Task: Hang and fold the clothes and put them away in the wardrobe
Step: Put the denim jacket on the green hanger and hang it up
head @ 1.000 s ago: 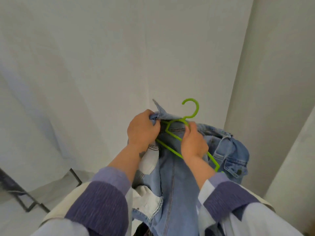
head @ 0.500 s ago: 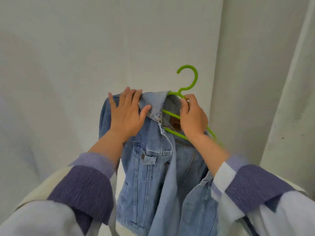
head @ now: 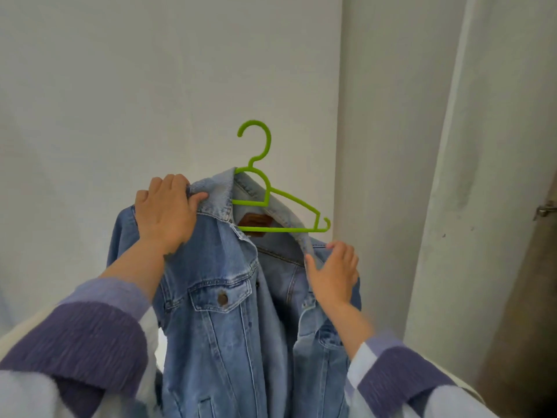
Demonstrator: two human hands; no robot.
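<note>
Seating a denim jacket (head: 229,297) on a green plastic hanger (head: 265,203), the step in hand within the hang-and-put-away task. The jacket hangs open-fronted in mid-air before the person, held up at collar height. The left hand (head: 165,215) lies over the jacket's left shoulder, its fingers pressed together over the top and the thumb closing on the collar edge, so that cloth and, presumably, the hidden hanger arm beneath are gripped as one. The right hand (head: 333,274) takes the other front edge just below the collar, fingers curled loosely on the denim. The hanger's right arm stands bare above that side, with the jacket's inner label (head: 254,223) showing behind its lower bar. Judged from this, the next move calls for lifting the right shoulder of the jacket up and over the exposed arm, then freeing the hook for a rail. No work surface is in view; a plain pale wall (head: 150,86) fills the background, meeting a projecting corner (head: 391,146) on the right, where a small metal fitting (head: 545,210) shows
</note>
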